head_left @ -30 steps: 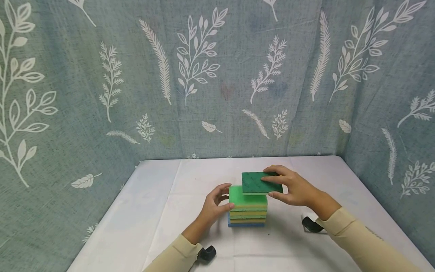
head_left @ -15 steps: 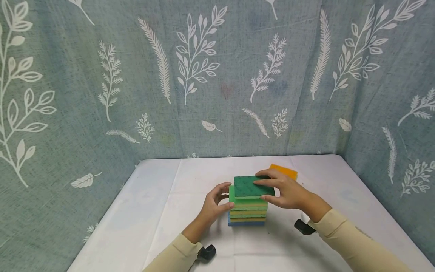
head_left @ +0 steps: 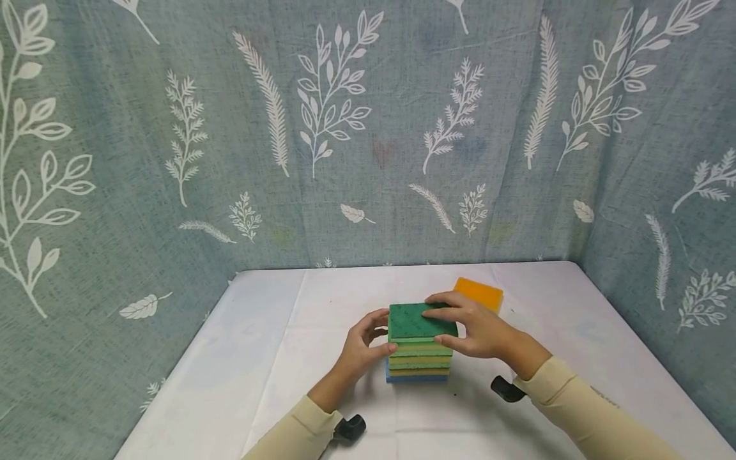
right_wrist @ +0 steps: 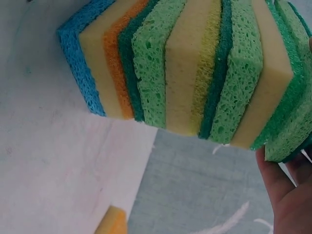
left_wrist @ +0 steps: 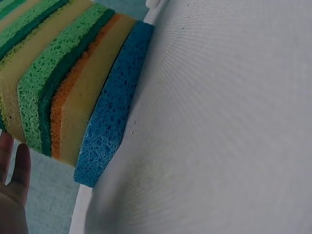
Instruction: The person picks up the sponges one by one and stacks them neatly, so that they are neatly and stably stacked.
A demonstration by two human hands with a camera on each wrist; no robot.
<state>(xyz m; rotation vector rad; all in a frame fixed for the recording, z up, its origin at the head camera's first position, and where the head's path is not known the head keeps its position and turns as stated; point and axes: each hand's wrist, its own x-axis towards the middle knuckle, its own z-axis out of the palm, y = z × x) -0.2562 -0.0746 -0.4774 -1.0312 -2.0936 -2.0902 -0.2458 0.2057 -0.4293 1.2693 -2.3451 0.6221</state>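
Pinches dk-green-topped sponge [head_left: 407, 321] in R hand [head_left: 480, 329], w/ thumb on near edge & fingers bent over top and far side; holds it approx. level atop sponge stack [head_left: 421, 362], seemingly touching, close to flush w/ layers below. Cups L side of stack w/ L hand [head_left: 368, 345], fingers loosely bent and well apart from thumb, thumb tip at near L corner; can't tell how firmly pressed, if at all. Rises upright in stack from blue sponge [left_wrist: 114, 107] at bottom, flat on white table [head_left: 322, 377], thru cream, orange, dk & lt green, yellow etc., per R wrist view. Spot orange sponge [head_left: 480, 294] lying flat on table too, just beyond R hand, to far R of stack; catch part of same at bottom edge of R wrist view, incl. cream side. Wears beige sleeves [head_left: 586, 409], w/ black rounded item [head_left: 349, 429] by each cuff. Faces blue-gray curtain [head_left: 506, 217] w/ white leaf prints, behind & both sides.
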